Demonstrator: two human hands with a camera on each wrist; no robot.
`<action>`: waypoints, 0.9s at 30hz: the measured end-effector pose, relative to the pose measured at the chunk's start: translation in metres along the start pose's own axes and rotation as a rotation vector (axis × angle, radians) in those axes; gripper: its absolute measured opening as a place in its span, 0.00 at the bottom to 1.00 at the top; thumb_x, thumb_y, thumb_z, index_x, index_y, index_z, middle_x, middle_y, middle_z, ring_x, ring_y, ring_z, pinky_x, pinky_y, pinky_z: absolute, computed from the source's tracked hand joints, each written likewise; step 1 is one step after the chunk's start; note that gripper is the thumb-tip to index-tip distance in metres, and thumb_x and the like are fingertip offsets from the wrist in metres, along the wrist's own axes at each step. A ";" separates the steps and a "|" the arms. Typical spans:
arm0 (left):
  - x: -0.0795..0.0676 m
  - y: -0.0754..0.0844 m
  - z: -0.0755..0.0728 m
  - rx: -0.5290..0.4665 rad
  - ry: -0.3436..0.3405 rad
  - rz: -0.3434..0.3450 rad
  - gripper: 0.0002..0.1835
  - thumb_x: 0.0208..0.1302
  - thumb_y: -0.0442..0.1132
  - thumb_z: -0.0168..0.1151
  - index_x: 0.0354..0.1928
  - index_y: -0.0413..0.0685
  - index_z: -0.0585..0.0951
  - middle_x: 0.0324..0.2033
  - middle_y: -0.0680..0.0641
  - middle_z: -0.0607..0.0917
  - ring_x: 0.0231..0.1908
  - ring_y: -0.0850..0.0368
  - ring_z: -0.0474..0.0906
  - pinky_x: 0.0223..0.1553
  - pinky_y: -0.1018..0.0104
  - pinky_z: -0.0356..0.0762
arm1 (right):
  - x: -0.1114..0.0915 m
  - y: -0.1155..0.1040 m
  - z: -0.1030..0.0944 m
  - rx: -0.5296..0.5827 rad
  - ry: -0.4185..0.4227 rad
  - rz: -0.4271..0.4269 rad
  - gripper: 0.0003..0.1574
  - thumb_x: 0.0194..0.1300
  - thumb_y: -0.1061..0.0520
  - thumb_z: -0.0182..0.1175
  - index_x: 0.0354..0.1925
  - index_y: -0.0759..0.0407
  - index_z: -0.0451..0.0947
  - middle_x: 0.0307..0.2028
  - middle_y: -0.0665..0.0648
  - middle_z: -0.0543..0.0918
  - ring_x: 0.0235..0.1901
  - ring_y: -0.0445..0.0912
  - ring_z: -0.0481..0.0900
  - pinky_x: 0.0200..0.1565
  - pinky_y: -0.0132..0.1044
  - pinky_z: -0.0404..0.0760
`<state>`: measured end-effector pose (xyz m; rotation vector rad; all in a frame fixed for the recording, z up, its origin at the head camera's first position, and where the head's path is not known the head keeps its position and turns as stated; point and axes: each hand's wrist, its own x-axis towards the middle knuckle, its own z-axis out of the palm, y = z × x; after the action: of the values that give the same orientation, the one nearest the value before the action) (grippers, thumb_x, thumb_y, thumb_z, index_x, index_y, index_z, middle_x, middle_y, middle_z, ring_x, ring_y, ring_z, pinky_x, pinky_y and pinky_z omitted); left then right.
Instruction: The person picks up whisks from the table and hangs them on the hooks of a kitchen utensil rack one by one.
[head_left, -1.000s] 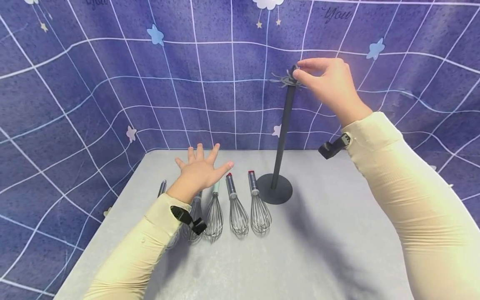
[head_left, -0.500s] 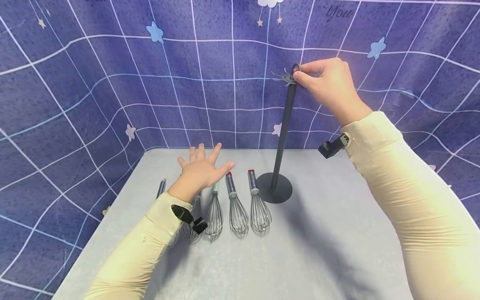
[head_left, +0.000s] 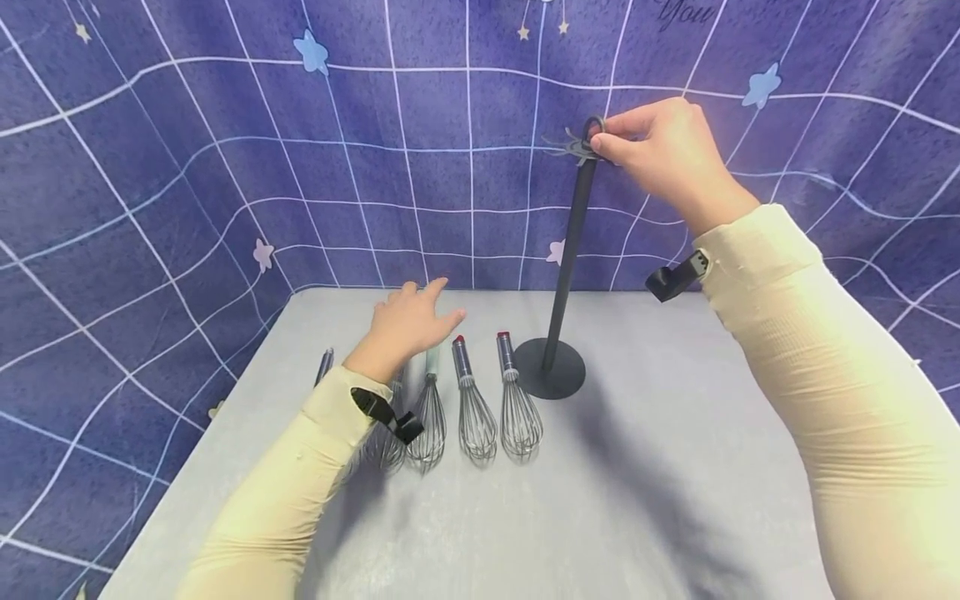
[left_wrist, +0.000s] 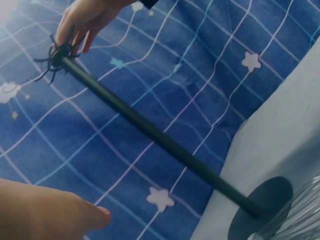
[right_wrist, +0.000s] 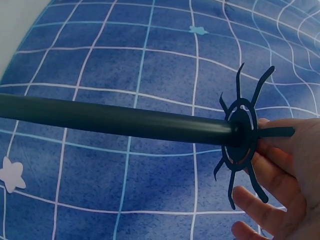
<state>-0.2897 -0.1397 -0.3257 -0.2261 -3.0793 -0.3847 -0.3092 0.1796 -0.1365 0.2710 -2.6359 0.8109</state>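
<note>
**Right hand (head_left: pixel 663 154) pinches the ring (head_left: pixel 592 119) atop a dark stand (head_left: pixel 570 258)**

The stand is directly at the right fingers: thumb and forefinger grasp its ring, while curved hooks (right_wrist: pixel 262 86) fan out just beside them. Its pole runs down from these fingers, leaning slightly in the head view, to a round base (head_left: pixel 566 377) well below.

At least 5 whisks lie side by side, lower than the right fingers. The 2 with red-tipped handles (head_left: pixel 462 357) are nearest the stand, just beyond the left thumb; a whisk with a pale green handle (head_left: pixel 432 361) is partly covered by the left hand (head_left: pixel 405 325).

The left fingers are released, thumb and forefinger extended; whether they touch a whisk cannot be told.

Under both hands spreads a pale grey bench (head_left: pixel 480 533). Behind the fingers hangs blue cloth (head_left: pixel 375 183) with pale grid lines and stars.
</note>
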 end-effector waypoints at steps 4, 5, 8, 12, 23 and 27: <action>0.005 -0.020 -0.003 -0.047 0.046 -0.008 0.37 0.71 0.64 0.48 0.75 0.52 0.66 0.67 0.36 0.73 0.64 0.34 0.71 0.55 0.36 0.75 | 0.000 0.001 -0.001 0.001 0.001 0.008 0.28 0.68 0.35 0.62 0.58 0.48 0.85 0.57 0.54 0.84 0.61 0.47 0.75 0.62 0.46 0.70; 0.005 -0.026 -0.004 -0.065 0.057 -0.010 0.36 0.72 0.63 0.48 0.74 0.51 0.67 0.65 0.37 0.76 0.62 0.35 0.73 0.54 0.37 0.76 | 0.000 0.002 -0.001 0.001 0.004 0.009 0.28 0.68 0.36 0.62 0.58 0.48 0.85 0.57 0.54 0.84 0.62 0.47 0.74 0.63 0.46 0.70; 0.005 -0.047 -0.004 -0.102 0.102 -0.019 0.33 0.72 0.60 0.48 0.72 0.52 0.68 0.59 0.38 0.81 0.57 0.38 0.78 0.51 0.39 0.78 | 0.000 0.003 0.000 0.003 0.013 0.005 0.28 0.68 0.36 0.62 0.58 0.48 0.84 0.57 0.55 0.84 0.62 0.47 0.74 0.63 0.46 0.70; 0.000 -0.078 -0.003 -0.121 0.156 -0.062 0.32 0.73 0.57 0.48 0.73 0.52 0.66 0.56 0.37 0.82 0.53 0.38 0.80 0.46 0.39 0.79 | 0.000 0.002 0.001 0.012 0.013 -0.006 0.28 0.68 0.36 0.63 0.58 0.48 0.84 0.58 0.55 0.83 0.61 0.47 0.75 0.62 0.46 0.70; -0.009 -0.139 0.010 -0.112 0.156 -0.172 0.36 0.71 0.57 0.49 0.77 0.51 0.61 0.67 0.31 0.71 0.63 0.29 0.70 0.54 0.32 0.73 | -0.003 0.004 0.002 -0.006 0.037 -0.022 0.28 0.67 0.34 0.61 0.57 0.45 0.85 0.57 0.53 0.84 0.55 0.46 0.78 0.43 0.29 0.68; -0.015 -0.154 0.015 -0.145 0.179 -0.194 0.37 0.71 0.57 0.50 0.77 0.50 0.59 0.66 0.30 0.72 0.62 0.29 0.70 0.53 0.32 0.74 | -0.002 0.003 0.004 0.017 0.043 -0.032 0.27 0.66 0.34 0.62 0.56 0.46 0.85 0.56 0.53 0.85 0.53 0.43 0.79 0.42 0.28 0.68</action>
<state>-0.2978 -0.2862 -0.3784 0.1008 -2.9066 -0.6008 -0.3093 0.1801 -0.1424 0.2969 -2.5792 0.8199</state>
